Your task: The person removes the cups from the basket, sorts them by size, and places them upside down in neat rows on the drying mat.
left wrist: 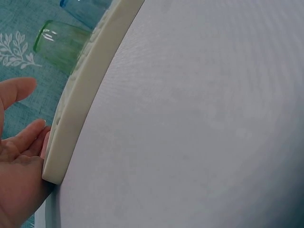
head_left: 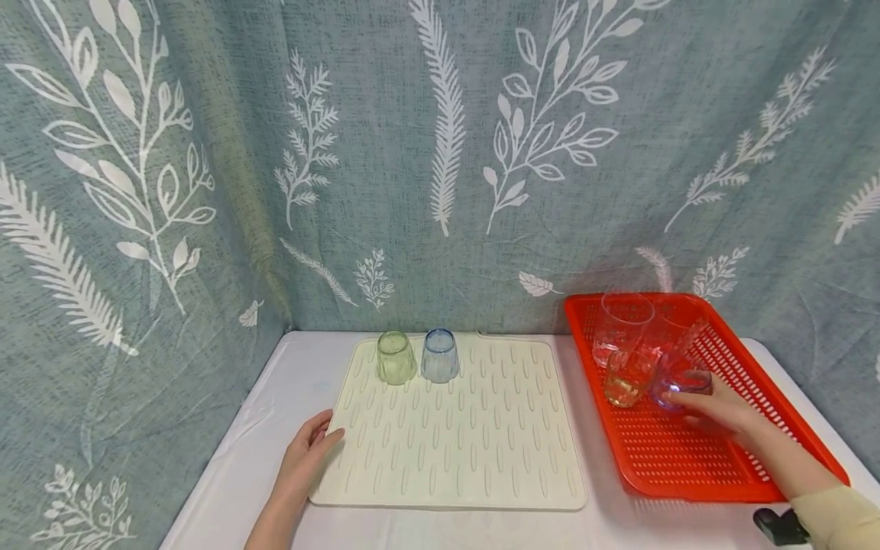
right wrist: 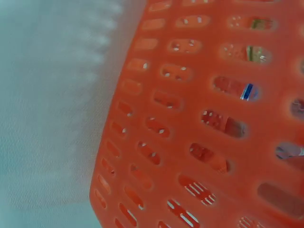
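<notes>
Inside the red plastic basket (head_left: 629, 470), my right hand (head_left: 718, 409) grips a small blue-purple glass (head_left: 661, 391), thumb on its near side. Right beside that glass stands a yellow tumbler (head_left: 622, 386). In the right wrist view the basket's slotted wall (right wrist: 190, 128) hides the hand, and bits of coloured glass show through the slots. My left hand (head_left: 305, 451) rests by the left edge of the cream drying mat (head_left: 454, 443), fingers loosely bent and holding nothing. The left wrist view shows this hand (left wrist: 19, 161) close against the mat's edge (left wrist: 80, 104).
A green glass (head_left: 396, 359) and a blue glass (head_left: 440, 357) stand upside down side by side at the back of the mat. Taller clear glasses (head_left: 614, 336) are at the basket's far end. A patterned green curtain (head_left: 385, 153) hangs behind the white table (head_left: 237, 473).
</notes>
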Demonstrator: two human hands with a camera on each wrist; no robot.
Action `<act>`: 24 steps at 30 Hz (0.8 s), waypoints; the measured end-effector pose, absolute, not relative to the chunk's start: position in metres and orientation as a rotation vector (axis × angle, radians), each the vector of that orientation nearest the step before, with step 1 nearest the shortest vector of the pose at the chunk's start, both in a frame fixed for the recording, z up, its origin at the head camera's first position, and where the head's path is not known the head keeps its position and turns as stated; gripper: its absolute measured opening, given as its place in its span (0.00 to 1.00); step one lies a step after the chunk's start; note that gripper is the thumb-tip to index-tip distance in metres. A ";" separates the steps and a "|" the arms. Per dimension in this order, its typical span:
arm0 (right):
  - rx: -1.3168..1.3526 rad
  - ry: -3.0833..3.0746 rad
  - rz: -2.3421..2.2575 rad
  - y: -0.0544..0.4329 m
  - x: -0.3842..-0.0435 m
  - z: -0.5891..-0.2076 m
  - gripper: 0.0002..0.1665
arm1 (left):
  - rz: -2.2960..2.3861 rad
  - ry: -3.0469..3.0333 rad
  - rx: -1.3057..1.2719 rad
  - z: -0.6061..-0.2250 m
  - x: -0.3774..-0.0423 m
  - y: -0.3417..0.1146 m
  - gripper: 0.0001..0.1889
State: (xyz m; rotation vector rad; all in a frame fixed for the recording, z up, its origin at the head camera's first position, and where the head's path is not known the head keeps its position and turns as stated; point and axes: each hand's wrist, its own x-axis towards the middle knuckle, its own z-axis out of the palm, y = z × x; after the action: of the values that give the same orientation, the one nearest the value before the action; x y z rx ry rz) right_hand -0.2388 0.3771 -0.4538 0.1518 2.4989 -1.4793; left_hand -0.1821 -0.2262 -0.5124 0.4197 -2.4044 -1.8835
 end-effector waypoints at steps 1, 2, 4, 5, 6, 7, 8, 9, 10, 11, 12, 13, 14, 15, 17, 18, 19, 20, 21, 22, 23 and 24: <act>0.157 2.502 -1.491 0.377 -0.239 -0.453 0.54 | -1.876 -2.409 0.422 -0.512 -0.182 -0.226 0.36; 0.161 2.497 -1.506 0.377 -0.238 -0.452 0.54 | -1.872 -2.412 0.424 -0.512 -0.182 -0.226 0.36; 0.169 2.492 -1.526 0.378 -0.237 -0.449 0.53 | -1.867 -2.416 0.427 -0.512 -0.183 -0.226 0.36; 0.168 2.492 -1.539 0.378 -0.237 -0.448 0.53 | -1.862 -2.420 0.430 -0.512 -0.183 -0.225 0.36; 0.170 2.486 -1.552 0.379 -0.237 -0.447 0.53 | -1.859 -2.422 0.432 -0.512 -0.183 -0.225 0.36; 0.176 2.485 -1.561 0.379 -0.237 -0.447 0.53 | -1.859 -2.421 0.434 -0.513 -0.183 -0.225 0.36; 0.184 2.478 -1.577 0.380 -0.236 -0.446 0.53 | -1.858 -2.421 0.431 -0.513 -0.183 -0.225 0.35; 0.191 2.478 -1.589 0.380 -0.236 -0.446 0.54 | -1.858 -2.420 0.432 -0.513 -0.183 -0.225 0.35; 0.192 2.479 -1.604 0.381 -0.235 -0.445 0.54 | -1.860 -2.419 0.429 -0.513 -0.183 -0.225 0.35; 0.197 2.468 -1.627 0.382 -0.234 -0.444 0.54 | -1.859 -2.420 0.426 -0.513 -0.183 -0.225 0.35; 0.206 2.460 -1.645 0.382 -0.233 -0.443 0.55 | -1.861 -2.420 0.424 -0.513 -0.183 -0.224 0.35; 0.208 2.459 -1.664 0.383 -0.233 -0.442 0.54 | -1.861 -2.420 0.423 -0.513 -0.183 -0.224 0.35; 0.215 2.463 -1.678 0.383 -0.232 -0.440 0.54 | -1.860 -2.423 0.422 -0.513 -0.183 -0.224 0.35; 0.220 2.451 -1.701 0.383 -0.231 -0.439 0.54 | -1.860 -2.423 0.423 -0.512 -0.183 -0.223 0.35; 0.239 2.439 -1.746 0.381 -0.228 -0.435 0.55 | -1.858 -2.424 0.423 -0.512 -0.183 -0.223 0.34; 0.249 2.449 -1.769 0.380 -0.227 -0.434 0.54 | -1.854 -2.425 0.423 -0.512 -0.183 -0.223 0.34; 0.257 2.440 -1.808 0.378 -0.226 -0.432 0.54 | -1.850 -2.427 0.423 -0.512 -0.183 -0.224 0.34; 0.265 2.431 -1.851 0.375 -0.224 -0.430 0.53 | -1.847 -2.428 0.424 -0.512 -0.182 -0.224 0.34; 0.272 2.418 -1.897 0.373 -0.223 -0.428 0.52 | -1.845 -2.429 0.424 -0.513 -0.183 -0.224 0.34; 0.270 2.403 -1.945 0.369 -0.221 -0.427 0.51 | -1.840 -2.431 0.429 -0.512 -0.183 -0.224 0.34; 0.273 2.382 -1.994 0.366 -0.219 -0.424 0.50 | -1.835 -2.432 0.430 -0.512 -0.182 -0.224 0.34; 0.272 2.345 -2.050 0.362 -0.217 -0.422 0.48 | -1.831 -2.435 0.432 -0.512 -0.182 -0.225 0.34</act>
State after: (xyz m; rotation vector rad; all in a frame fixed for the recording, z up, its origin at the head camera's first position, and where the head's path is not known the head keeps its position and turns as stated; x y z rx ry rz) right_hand -0.2172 0.3622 -0.4220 0.2717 2.3453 -2.0501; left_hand -0.1825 -0.2245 -0.5117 0.4317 -2.4354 -1.8307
